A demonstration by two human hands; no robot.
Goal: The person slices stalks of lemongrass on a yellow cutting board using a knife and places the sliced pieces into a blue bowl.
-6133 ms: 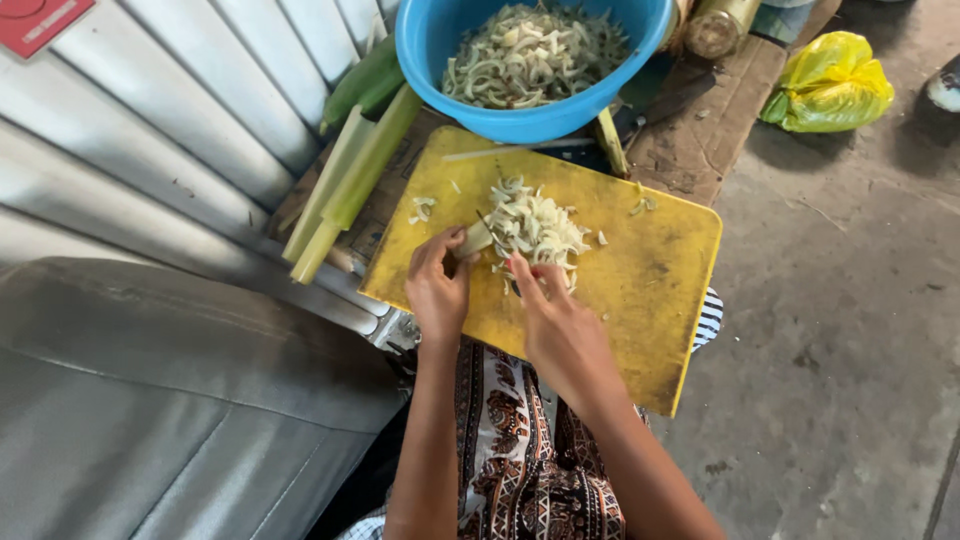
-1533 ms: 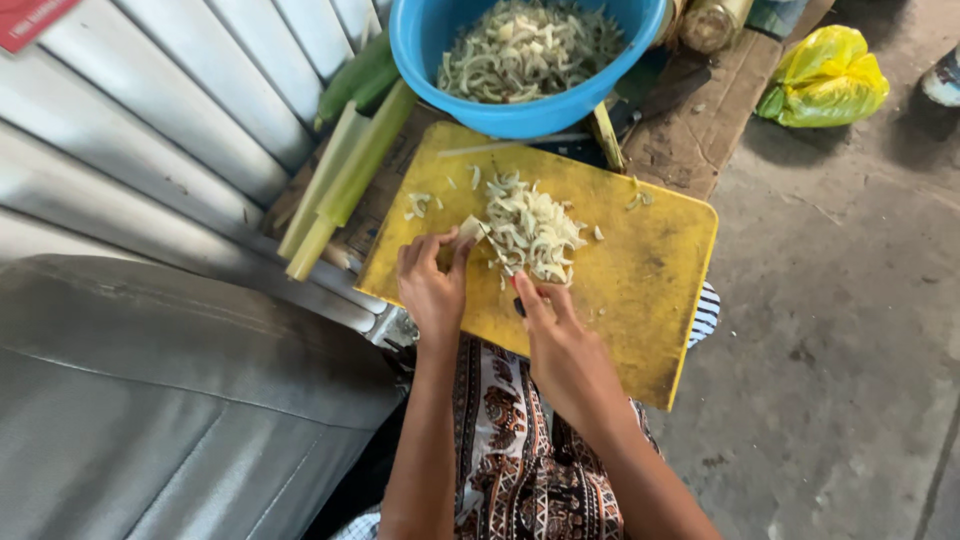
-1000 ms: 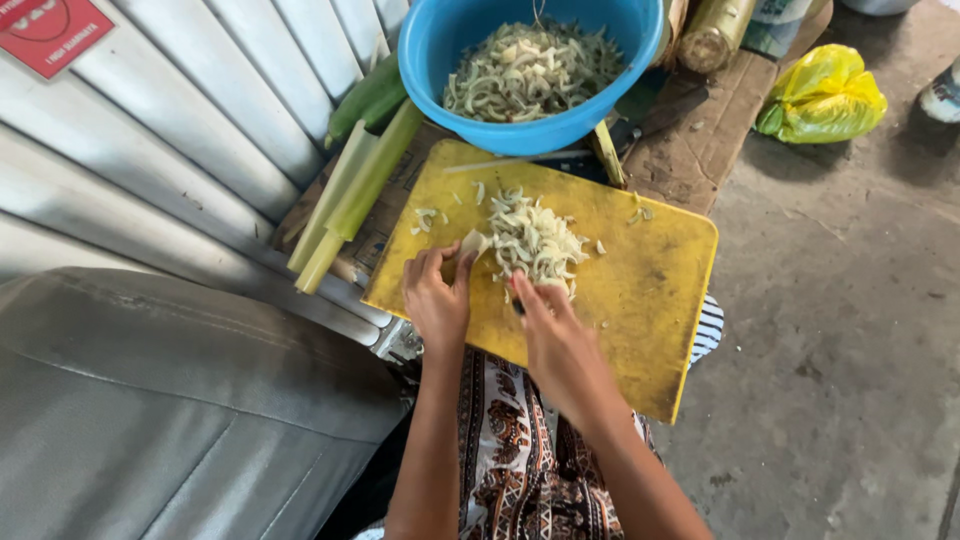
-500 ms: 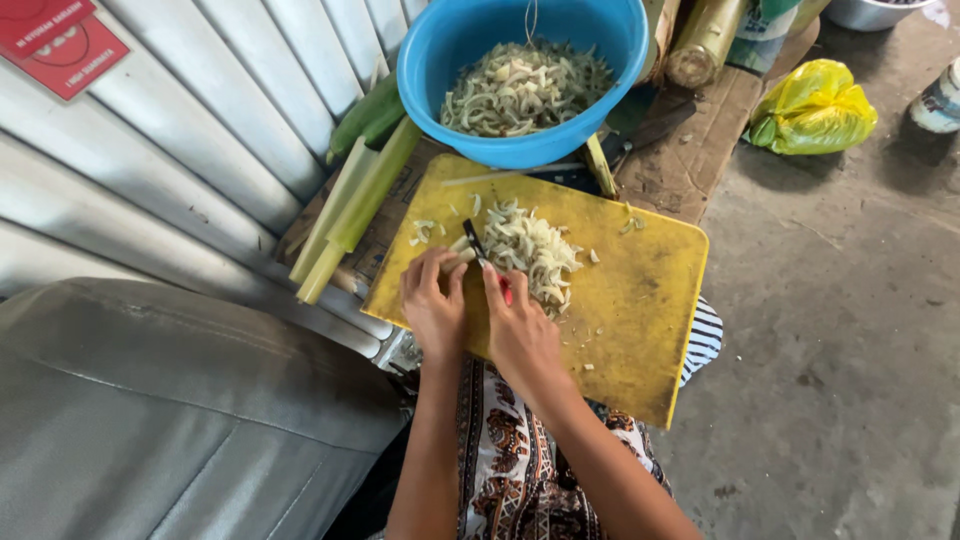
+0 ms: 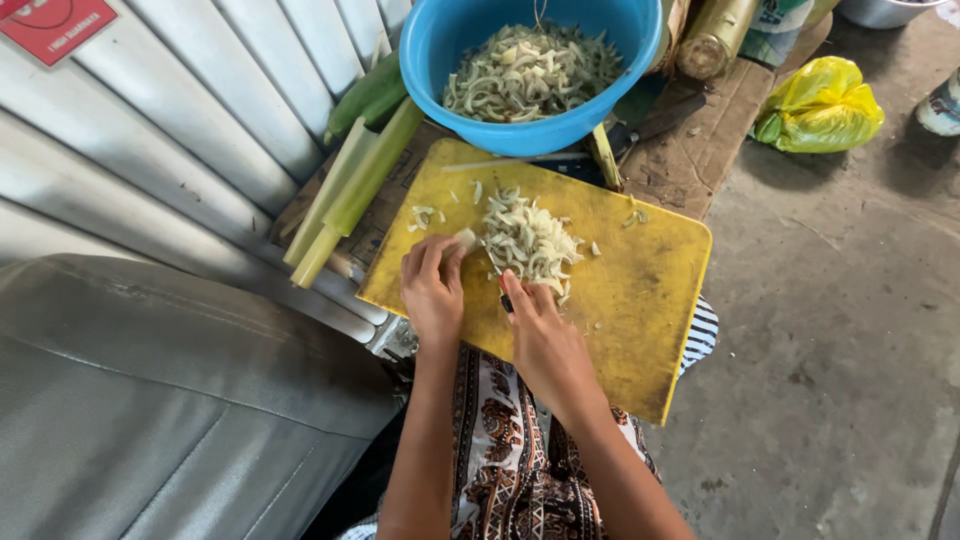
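A yellow cutting board (image 5: 640,290) rests on my lap, with a heap of pale chopped stalk pieces (image 5: 530,238) on its upper middle. My left hand (image 5: 432,285) presses a short pale stalk piece (image 5: 466,239) down on the board. Just to the right, my right hand (image 5: 540,335) grips a small knife (image 5: 497,275) whose blade points up toward the heap, beside the held piece. A blue bowl (image 5: 440,60) filled with sliced pale stalk strips stands beyond the board's far edge.
Long green stalks (image 5: 350,185) lean by the corrugated metal wall (image 5: 200,130) at the left. A grey cushion (image 5: 150,400) lies at the lower left. A yellow plastic bag (image 5: 820,105) sits on the concrete floor (image 5: 840,350). A wooden plank (image 5: 690,160) carries a bamboo-like tube (image 5: 712,45).
My right hand has slid left with the knife toward the piece under my left hand. The view has shifted slightly, showing more of the bowl and wall.
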